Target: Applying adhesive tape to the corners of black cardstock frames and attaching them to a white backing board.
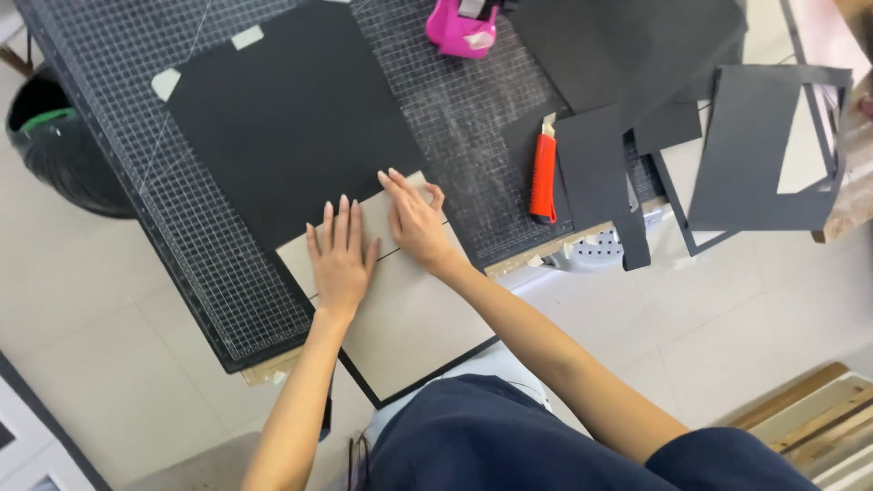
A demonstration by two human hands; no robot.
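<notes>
Black bin bag (55, 150) off the mat's left edge, down on the floor. Gridded cutting mat (227, 291) covering the worktop. Black sheet (291, 123) lying flat mid-mat, taped at two top corners. Grey board (409, 318) at the mat's near edge, overhanging toward the lap, far end tucked against the black sheet's near edge.

Left hand (341, 259) pressed flat on the board, fingers released and spread straight, tips at the black sheet's edge. Right hand (416, 223) just beside it, fingers loosely curved, tips on the board's far corner; grasping nothing, pressing only.

Board likely light and stiff, smooth enough to slide under flat palms; edges thin and prone to denting. Best taken at the overhanging near edge or along the two long sides, thumb beneath, fingers on top. Black sheet probably thin and floppy by comparison, easily creased.

Pink tape dispenser (462, 27) at the mat's far edge. Red knife (543, 177) lying near the mat's right edge, well apart from both hands, blade end pointing away. Black strips (596, 173) just beside it, one hanging over the near edge. Black frame offcuts (764, 155) at the worktop's right end.
</notes>
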